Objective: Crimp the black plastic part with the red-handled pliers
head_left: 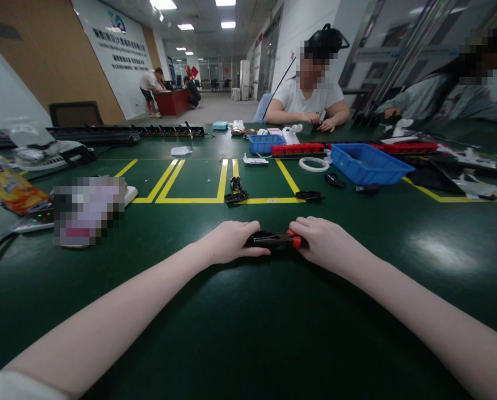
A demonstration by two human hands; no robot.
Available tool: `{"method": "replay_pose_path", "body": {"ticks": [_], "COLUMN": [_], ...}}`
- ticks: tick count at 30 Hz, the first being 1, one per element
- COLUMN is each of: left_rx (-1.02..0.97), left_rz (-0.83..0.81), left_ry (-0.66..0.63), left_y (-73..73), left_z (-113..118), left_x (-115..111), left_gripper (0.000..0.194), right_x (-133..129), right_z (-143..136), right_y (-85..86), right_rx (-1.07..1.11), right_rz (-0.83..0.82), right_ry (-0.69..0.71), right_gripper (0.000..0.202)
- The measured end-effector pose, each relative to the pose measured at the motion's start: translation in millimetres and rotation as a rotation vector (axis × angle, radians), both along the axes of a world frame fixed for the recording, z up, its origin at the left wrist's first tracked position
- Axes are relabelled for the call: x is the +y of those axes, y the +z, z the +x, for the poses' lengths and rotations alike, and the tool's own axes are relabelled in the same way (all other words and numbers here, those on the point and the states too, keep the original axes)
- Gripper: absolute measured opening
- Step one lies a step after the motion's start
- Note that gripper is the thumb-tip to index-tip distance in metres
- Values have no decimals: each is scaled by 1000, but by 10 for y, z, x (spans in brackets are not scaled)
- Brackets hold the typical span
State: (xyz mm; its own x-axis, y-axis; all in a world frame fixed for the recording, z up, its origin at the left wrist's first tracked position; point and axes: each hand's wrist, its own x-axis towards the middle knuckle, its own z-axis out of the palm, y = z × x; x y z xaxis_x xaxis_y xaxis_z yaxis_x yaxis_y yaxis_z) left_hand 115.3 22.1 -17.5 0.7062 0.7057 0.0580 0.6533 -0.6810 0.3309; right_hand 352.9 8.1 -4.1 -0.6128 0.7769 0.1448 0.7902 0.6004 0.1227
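Note:
My right hand [321, 241] is closed around the red handles of a pair of pliers [282, 239]. The pliers' dark jaws point left and meet a black plastic part [259, 239]. That part is gripped in my left hand [229, 241], with the thumb below it and the fingers over the top. Both hands are just above the green table, close together in the middle of the view. Beyond them, several small black parts [237, 197] lie on the yellow tape lines, and another black part [309, 196] rests to the right.
A large blue bin [367, 164] and a smaller blue bin [266, 144] stand farther back, near a white tape roll [314, 164]. At left are a snack bag [10, 178] and a pixelated item [90, 211]. A co-worker [309, 94] sits across the table.

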Motion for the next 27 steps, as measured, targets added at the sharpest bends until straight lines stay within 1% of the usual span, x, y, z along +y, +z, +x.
{"method": "replay_pose_path", "body": {"ticks": [5, 11, 20, 27], "left_rx": [2, -16, -28, -73], "left_rz": [25, 56, 21, -30], "left_ry": [7, 16, -5, -2], "left_y": [-7, -18, 3, 15], "left_z": [0, 7, 4, -7], "left_x": [-11, -8, 1, 6], "left_gripper": [37, 36, 38, 41], "right_x": [-27, -54, -25, -21], "right_z": [1, 24, 79, 112], "right_y": [-3, -53, -111, -106], "right_rx": [11, 48, 171, 310], "right_rz": [-21, 38, 55, 146], "right_ry": [-10, -18, 8, 2], "right_gripper": [18, 21, 28, 24]}}
